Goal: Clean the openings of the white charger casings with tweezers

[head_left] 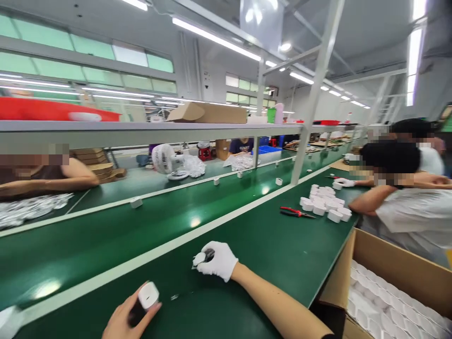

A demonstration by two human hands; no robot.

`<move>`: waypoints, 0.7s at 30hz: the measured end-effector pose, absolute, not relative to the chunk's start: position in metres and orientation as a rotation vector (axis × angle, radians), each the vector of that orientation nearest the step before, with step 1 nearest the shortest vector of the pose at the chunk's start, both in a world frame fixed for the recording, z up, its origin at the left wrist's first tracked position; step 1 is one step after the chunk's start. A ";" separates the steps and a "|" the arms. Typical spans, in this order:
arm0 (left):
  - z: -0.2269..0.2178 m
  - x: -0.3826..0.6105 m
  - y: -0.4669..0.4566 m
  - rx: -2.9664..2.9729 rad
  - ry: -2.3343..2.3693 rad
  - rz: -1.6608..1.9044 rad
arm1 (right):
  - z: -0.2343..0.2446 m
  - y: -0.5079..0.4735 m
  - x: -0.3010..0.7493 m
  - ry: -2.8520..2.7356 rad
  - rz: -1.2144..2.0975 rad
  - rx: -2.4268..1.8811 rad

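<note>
Head view: smooth rounded white plastic piece (149, 295) in bare left hand (124, 318).

Bench, conveyor and carton layout

A pile of small plastic housings (325, 202) is set on the workbench (268, 254), with pliers (295, 213) just left of it. A cardboard carton (395, 263) is placed at the bench's right edge; the conveyor belt (106, 235) is found behind the bench.
</note>
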State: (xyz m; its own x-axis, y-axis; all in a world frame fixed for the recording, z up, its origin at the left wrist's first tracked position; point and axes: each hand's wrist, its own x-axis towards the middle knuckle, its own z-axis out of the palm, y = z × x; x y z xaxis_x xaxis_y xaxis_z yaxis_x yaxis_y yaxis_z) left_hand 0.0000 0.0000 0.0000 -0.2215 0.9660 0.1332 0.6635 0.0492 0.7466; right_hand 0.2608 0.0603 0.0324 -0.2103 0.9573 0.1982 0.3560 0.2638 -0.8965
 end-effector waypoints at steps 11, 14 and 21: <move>0.017 0.030 -0.043 2.183 1.532 1.085 | 0.028 0.006 0.250 -1.891 0.697 -0.669; 0.016 0.028 -0.045 2.267 1.497 1.057 | 0.031 0.002 0.248 -1.921 0.600 -0.607; 0.017 0.031 -0.043 2.519 1.445 1.011 | 0.043 0.005 0.247 -2.095 0.316 -0.456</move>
State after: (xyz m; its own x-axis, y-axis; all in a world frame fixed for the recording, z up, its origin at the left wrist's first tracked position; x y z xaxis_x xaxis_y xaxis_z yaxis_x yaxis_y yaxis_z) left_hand 0.0307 -0.0435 0.0169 0.3431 0.7908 0.5069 0.7472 -0.5568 0.3629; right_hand 0.2466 0.0054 0.0426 -0.4925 0.4382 0.7520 0.1973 0.8977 -0.3939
